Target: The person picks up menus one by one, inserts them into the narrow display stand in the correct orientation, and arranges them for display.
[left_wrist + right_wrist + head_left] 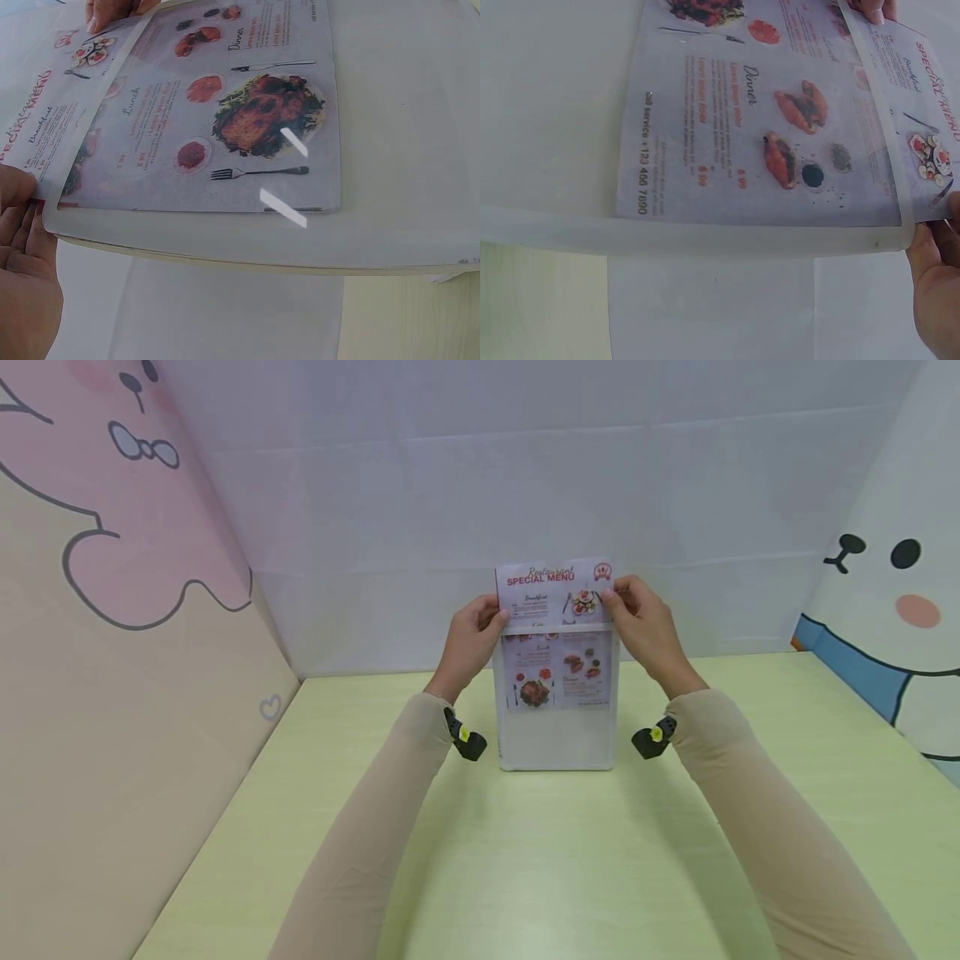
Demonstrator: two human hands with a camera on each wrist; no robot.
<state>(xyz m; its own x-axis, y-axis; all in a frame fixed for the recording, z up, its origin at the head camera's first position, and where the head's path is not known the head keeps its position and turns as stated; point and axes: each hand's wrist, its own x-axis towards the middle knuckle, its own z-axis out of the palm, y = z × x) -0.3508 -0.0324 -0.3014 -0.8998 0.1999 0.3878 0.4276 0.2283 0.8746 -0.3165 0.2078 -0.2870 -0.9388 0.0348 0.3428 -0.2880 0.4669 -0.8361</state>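
Note:
A printed restaurant menu sheet (540,597) stands partway down inside a white display stand (557,741) with a clear front. Its top, with the title and breakfast part, sticks out above the stand's upper edge. My left hand (472,639) pinches the sheet's left edge, thumb in front. At the opposite edge my right hand (651,628) pinches the sheet the same way. In the left wrist view the menu's lower edge (336,135) lies behind the clear panel, with white backing below it. The right wrist view shows the stand's side edge (765,244) next to the right hand (941,292).
The stand is upright on a pale yellow-green table (555,860). A white cloth wall (450,510) rises behind it. Cartoon-printed panels flank the table, a pink figure (150,543) on the left and a white face (900,610) on the right.

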